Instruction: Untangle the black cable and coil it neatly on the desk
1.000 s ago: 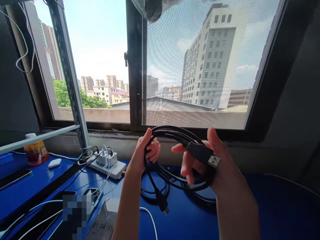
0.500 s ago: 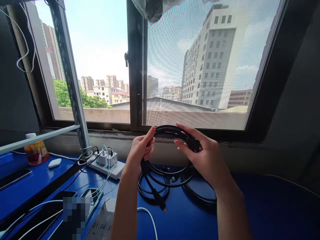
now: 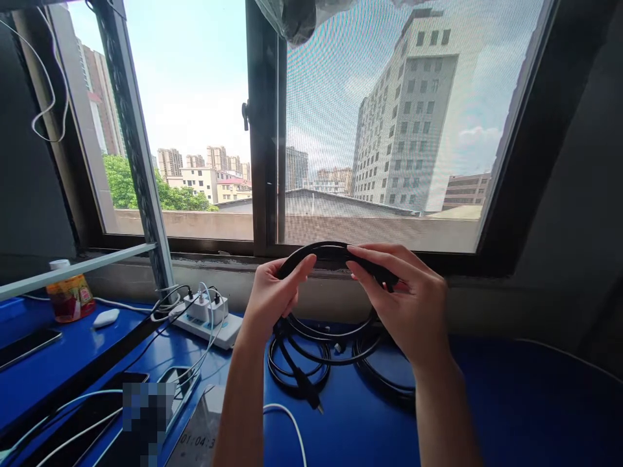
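Observation:
A coiled black cable (image 3: 326, 248) is held up between both hands above the blue table. My left hand (image 3: 280, 288) closes round the coil's left side, thumb on top. On the coil's upper right, my right hand (image 3: 402, 279) pinches the strands beside a dark connector that its fingers partly cover. Below my left hand hangs a cable end with a plug (image 3: 309, 391). Behind it on the table lies a smaller black cable coil (image 3: 277, 379), and another black coil (image 3: 384, 383) lies to the right, partly hidden by my right arm.
A white power strip (image 3: 226, 332) with chargers stands left of my left arm. Several phones, a white case (image 3: 106, 318) and a bottle (image 3: 71, 295) are on the left of the blue table (image 3: 511, 402). A metal shelf post (image 3: 141, 149) rises before the window.
My right hand has shifted slightly right, its fingers now pressed onto the strands instead of spread around the connector. My left thumb has moved a little right and down along the coil.

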Available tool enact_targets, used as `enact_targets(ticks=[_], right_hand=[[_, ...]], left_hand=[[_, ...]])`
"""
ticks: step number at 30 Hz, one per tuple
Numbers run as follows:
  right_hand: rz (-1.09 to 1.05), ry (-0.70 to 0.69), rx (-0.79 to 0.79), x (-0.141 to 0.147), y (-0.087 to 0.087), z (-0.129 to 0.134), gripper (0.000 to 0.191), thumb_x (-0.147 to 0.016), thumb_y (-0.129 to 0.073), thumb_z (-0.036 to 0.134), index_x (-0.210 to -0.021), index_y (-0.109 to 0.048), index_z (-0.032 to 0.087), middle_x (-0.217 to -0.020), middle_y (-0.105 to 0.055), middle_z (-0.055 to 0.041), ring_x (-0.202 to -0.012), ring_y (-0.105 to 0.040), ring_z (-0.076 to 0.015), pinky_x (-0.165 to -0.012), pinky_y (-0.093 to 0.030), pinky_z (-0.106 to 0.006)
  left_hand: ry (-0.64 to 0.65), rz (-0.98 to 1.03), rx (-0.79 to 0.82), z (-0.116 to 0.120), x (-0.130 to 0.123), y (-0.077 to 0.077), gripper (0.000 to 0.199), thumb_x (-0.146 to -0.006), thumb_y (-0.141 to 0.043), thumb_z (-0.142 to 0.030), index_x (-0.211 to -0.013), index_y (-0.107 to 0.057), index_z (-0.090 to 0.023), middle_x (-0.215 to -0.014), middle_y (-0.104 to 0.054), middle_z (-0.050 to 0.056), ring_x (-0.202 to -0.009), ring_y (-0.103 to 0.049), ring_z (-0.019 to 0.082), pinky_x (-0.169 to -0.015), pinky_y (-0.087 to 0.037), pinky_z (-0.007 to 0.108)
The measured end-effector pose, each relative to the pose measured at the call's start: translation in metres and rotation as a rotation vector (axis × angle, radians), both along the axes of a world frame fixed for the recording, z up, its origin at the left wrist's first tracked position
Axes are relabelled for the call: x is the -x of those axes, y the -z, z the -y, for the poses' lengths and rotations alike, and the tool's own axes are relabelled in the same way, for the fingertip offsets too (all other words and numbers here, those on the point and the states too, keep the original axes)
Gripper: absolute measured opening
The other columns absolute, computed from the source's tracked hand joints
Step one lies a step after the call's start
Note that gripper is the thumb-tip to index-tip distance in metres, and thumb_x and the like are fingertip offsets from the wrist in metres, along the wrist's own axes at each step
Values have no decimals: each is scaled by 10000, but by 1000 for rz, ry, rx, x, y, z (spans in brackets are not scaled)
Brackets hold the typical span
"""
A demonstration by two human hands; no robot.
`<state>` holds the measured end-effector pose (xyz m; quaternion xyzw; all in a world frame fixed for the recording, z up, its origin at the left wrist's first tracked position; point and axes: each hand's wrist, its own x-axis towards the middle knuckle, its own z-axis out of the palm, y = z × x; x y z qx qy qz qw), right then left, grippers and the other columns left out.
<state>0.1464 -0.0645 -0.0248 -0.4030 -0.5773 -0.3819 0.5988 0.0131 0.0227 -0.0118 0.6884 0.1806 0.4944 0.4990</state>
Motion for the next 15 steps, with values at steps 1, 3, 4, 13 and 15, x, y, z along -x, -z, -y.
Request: enact_targets(ticks=[1,3,4,13,15], right_hand=[[-8,17,-25,1,0,1,77,-820,-677,177,-887,-714,167,-876,-690,-26,-782,-663,-119,-615,-536,-191],[-26,63,-68,3,-1,2,31,-796,-701,178,-827,-704,173,-840,-676,-19,-752,-651,-111,-522,-498,-169],[-31,91,-86,4,-1,2,23,-790,-707,177,-812,-700,176,-829,-671,-16,-743,-648,-109,-504,-488,-165],[-49,211,-251,3,-1,-3,35,-794,-708,170,-792,-673,168,-788,-650,-10,-723,-624,-93,-418,-450,-125],[-82,156,-239,3,0,-3,35,-797,-705,175,-786,-672,175,-778,-637,-1,-706,-616,-85,-422,-472,-112]], left_hand=[[-4,2,-21,1,0,0,486,-613,-689,-591,-514,-443,-183,-298,-337,-73,-242,-259,21,-300,-152,165],[-21,8,-43,2,-2,0,500,-593,-672,-626,-511,-455,-183,-295,-347,-66,-237,-304,37,-292,-188,161],[-33,13,-48,4,-3,0,502,-591,-665,-633,-510,-458,-183,-295,-350,-64,-238,-324,44,-288,-206,160],[-100,136,35,7,-9,-1,566,-531,-653,-712,-481,-461,-182,-312,-325,-71,-267,-467,107,-280,-325,171],[-112,141,42,5,-8,-2,589,-510,-665,-716,-435,-417,-187,-297,-313,-65,-253,-449,100,-271,-290,166]])
